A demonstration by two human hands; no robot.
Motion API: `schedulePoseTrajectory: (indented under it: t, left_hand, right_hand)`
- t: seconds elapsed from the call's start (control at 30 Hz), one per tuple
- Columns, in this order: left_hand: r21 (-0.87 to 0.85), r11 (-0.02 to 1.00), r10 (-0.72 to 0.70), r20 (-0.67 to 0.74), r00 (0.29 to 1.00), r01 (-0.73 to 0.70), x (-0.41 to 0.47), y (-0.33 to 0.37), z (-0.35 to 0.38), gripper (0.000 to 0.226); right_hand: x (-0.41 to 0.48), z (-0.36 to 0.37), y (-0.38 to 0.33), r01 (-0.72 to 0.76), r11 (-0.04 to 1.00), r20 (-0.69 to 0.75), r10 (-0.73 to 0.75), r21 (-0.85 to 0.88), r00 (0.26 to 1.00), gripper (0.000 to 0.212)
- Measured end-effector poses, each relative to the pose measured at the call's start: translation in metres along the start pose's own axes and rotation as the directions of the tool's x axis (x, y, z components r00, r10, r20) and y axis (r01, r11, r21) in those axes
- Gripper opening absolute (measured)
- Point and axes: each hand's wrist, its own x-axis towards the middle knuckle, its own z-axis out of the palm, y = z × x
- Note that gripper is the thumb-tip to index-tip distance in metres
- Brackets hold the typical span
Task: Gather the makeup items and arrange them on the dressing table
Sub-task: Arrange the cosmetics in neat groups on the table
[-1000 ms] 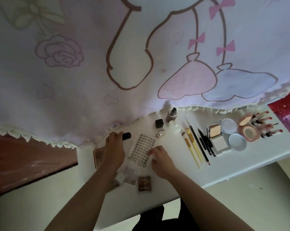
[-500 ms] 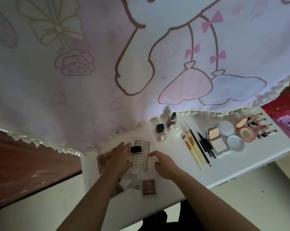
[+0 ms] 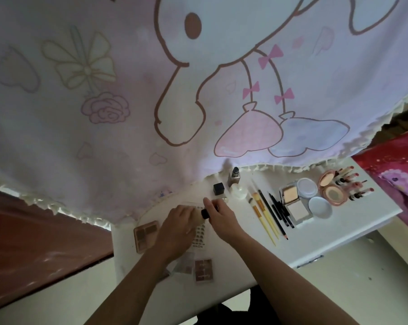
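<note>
Rightward — open square compact, powder inside.

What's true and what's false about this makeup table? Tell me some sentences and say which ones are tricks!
1. The left hand holds a small bottle with a black cap. True.
2. The brushes stand upright in a cup. False: they lie flat on the table, side by side.
3. The lipsticks are at the right end of the table. True.
4. The brown eyeshadow palette lies to the right of the brushes. False: it lies on the other side, left of the left hand.
5. The square compact is closed. False: it is open and its powder shows.
</note>
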Motion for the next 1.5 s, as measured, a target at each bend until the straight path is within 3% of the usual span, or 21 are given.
schedulePoseTrajectory:
  t: [0.1, 0.27, 0.43, 0.53, 0.63, 0.77, 0.93, 1.17, 1.37, 1.5]
  left_hand:
    - [-0.013, 0.999, -0.052, -0.029, 0.998, 0.051, 0.004, 0.012, -0.002, 0.035]
    - [0.055, 0.993, -0.1, -0.074, 0.992, 0.105, 0.008, 0.034, -0.004, 0.022]
    - [-0.209, 0.965, -0.142, 0.093, 0.985, 0.159, 0.017, 0.05, -0.003, 0.026]
    - [-0.265, 0.952, -0.112, 0.161, 0.981, 0.153, 0.021, 0.057, 0.001, 0.028]
    - [-0.216, 0.968, -0.104, 0.119, 0.987, 0.128, 0.026, 0.063, 0.008, 0.032]
    - [-0.177, 0.976, -0.109, 0.085, 0.99, 0.123, 0.028, 0.074, 0.022, 0.034]
    - [-0.196, 0.974, -0.085, 0.141, 0.986, 0.112, 0.036, 0.08, 0.039, 0.039]
    - [-0.266, 0.961, -0.002, 0.279, 0.96, 0.08, 0.055, 0.091, 0.054, 0.042]
    - [-0.306, 0.949, 0.0, 0.217, 0.976, 0.068, 0.059, 0.098, 0.069, 0.035]
    - [-0.334, 0.939, 0.007, 0.251, 0.968, 0.079, 0.057, 0.094, 0.073, 0.032]
  right_hand:
    - [-0.007, 0.001, -0.01, 0.051, 0.999, -0.138, -0.052, -0.009, 0.989, 0.028]
    - [-0.021, -0.013, -0.011, 0.056, 0.996, -0.2, -0.043, 0.063, 0.979, 0.015]
    - [-0.035, -0.032, -0.009, 0.182, 0.954, -0.265, -0.244, -0.238, 0.933, 0.014]
    - [-0.039, -0.043, -0.006, 0.23, 0.897, -0.264, -0.343, -0.377, 0.902, 0.016]
    - [-0.041, -0.046, 0.004, 0.157, 0.875, -0.283, -0.31, -0.458, 0.908, 0.023]
    - [-0.043, -0.049, 0.009, 0.046, 0.941, -0.372, -0.176, -0.334, 0.912, 0.017]
    - [-0.049, -0.059, 0.016, -0.012, 0.942, -0.409, -0.135, -0.337, 0.903, 0.018]
    - [-0.046, -0.081, 0.025, -0.023, 0.847, -0.401, -0.227, -0.531, 0.887, 0.02]
    - [-0.04, -0.092, 0.037, -0.024, 0.799, -0.4, -0.275, -0.601, 0.874, 0.021]
    - [-0.039, -0.095, 0.049, 0.09, 0.718, -0.367, -0.455, -0.69, 0.811, 0.043]
